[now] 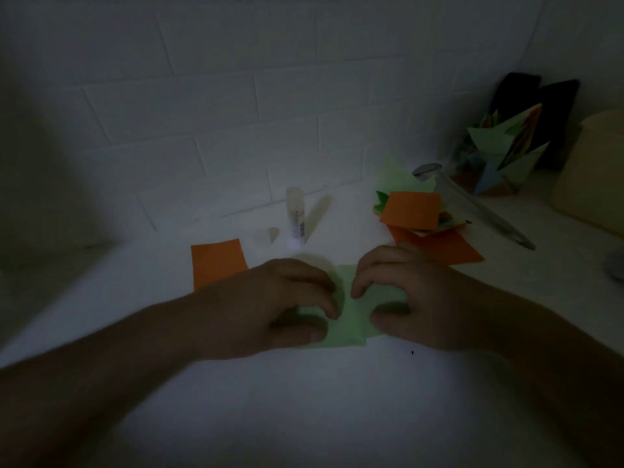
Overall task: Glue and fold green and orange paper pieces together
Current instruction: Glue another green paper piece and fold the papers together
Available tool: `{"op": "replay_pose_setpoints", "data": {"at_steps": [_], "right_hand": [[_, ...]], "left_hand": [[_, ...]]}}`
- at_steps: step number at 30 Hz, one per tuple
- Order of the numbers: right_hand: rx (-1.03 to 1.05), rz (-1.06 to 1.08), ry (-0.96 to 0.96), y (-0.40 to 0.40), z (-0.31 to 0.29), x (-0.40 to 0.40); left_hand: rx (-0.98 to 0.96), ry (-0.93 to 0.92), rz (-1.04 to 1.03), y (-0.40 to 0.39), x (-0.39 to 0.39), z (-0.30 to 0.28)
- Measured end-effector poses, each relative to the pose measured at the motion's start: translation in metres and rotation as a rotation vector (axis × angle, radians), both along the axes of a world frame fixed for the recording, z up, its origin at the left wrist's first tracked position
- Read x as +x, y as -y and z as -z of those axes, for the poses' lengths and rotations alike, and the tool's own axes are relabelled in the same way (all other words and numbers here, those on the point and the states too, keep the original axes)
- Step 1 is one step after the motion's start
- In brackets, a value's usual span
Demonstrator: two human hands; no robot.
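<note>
A light green paper piece [351, 319] lies on the white table in the middle of the dim view. My left hand [280, 305] holds its left side, fingers curled over the top and thumb at the near edge. My right hand [415, 298] grips its right side the same way, thumb on the paper. An orange paper square [217, 261] lies flat just beyond my left hand. A glue stick [296, 216] stands upright behind it, its cap [263, 238] lying to the left.
A stack of orange and green papers [418, 214] sits at the back right. Behind it stands a container of folded paper pieces [506, 157], with a clear ruler-like object [486, 204] lying beside it. A white brick wall [236, 113] backs the table.
</note>
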State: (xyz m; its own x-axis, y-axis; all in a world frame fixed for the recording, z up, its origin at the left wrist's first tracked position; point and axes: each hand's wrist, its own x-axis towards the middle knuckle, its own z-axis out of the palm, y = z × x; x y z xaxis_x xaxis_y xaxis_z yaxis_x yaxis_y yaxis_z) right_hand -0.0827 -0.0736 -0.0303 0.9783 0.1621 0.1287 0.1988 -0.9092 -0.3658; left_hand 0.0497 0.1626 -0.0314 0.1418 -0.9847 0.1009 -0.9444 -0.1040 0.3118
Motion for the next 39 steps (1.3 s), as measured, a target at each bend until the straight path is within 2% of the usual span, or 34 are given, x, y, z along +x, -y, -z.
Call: {"op": "replay_pose_setpoints", "data": {"at_steps": [5,10,16,18,19,22,25,29,33,36,39], "right_hand": [[-0.071,0.019,-0.018,0.001,0.001,-0.002],[0.097,0.128,0.116,-0.002,-0.013,0.022],[-0.008,0.236,0.152,-0.016,-0.045,0.087],[-0.118,0.283,0.100,-0.022,-0.051,0.106],[-0.106,0.309,0.045,-0.027,-0.051,0.114],[0.123,0.327,-0.050,-0.044,-0.034,0.127],[0.303,0.348,0.033,-0.052,-0.015,0.129],[0.631,0.349,0.091,-0.050,-0.025,0.113],[1.105,0.222,-0.135,-0.046,-0.044,0.082],[1.203,0.256,-0.113,-0.046,-0.034,0.069],[1.298,0.310,-0.087,-0.041,-0.023,0.062]], "left_hand": [[-0.075,0.121,-0.073,-0.016,0.001,0.013],[-0.067,0.137,-0.106,-0.018,-0.001,0.009],[-0.080,0.167,-0.107,-0.017,0.003,0.013],[-0.085,0.202,-0.105,-0.018,0.004,0.012],[-0.082,0.215,-0.106,-0.019,0.005,0.012],[-0.050,0.241,-0.151,-0.021,0.008,0.013],[-0.045,0.180,-0.184,-0.025,0.010,0.014],[-0.121,0.184,-0.087,-0.027,0.012,0.007],[-0.104,0.133,-0.054,-0.027,0.013,0.007],[-0.111,0.015,-0.158,-0.025,0.011,0.012],[-0.115,0.070,-0.237,-0.021,0.011,0.015]]}}
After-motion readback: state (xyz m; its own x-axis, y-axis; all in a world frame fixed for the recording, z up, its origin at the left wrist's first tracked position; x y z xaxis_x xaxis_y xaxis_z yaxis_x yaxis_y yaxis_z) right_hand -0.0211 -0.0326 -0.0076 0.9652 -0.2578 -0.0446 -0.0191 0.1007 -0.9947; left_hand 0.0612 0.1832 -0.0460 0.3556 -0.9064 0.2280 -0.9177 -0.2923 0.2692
